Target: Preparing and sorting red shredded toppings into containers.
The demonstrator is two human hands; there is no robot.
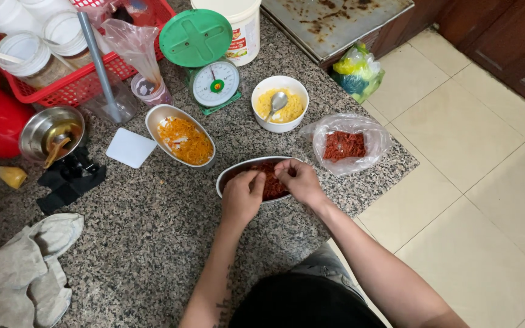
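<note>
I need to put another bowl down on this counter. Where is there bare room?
Bare granite lies near the counter's front edge, between the grey cloth and the left hand. The back is crowded: red basket, green scale, oval dish of orange shreds, white bowl, bag of red shreds.

Both hands [271,185] in near tray [229,173]; second tray [153,118] left-behind; bowl [261,124] behind; bag [375,143] right.

Counted on the granite counter: two oval metal dishes, one with red shreds [271,182] and one with orange shreds [180,135]. One white ceramic bowl [279,103], one green kitchen scale [205,61], one clear plastic bag of red shreds [344,144], one red plastic basket [71,85]. Two hands are seen.
</note>
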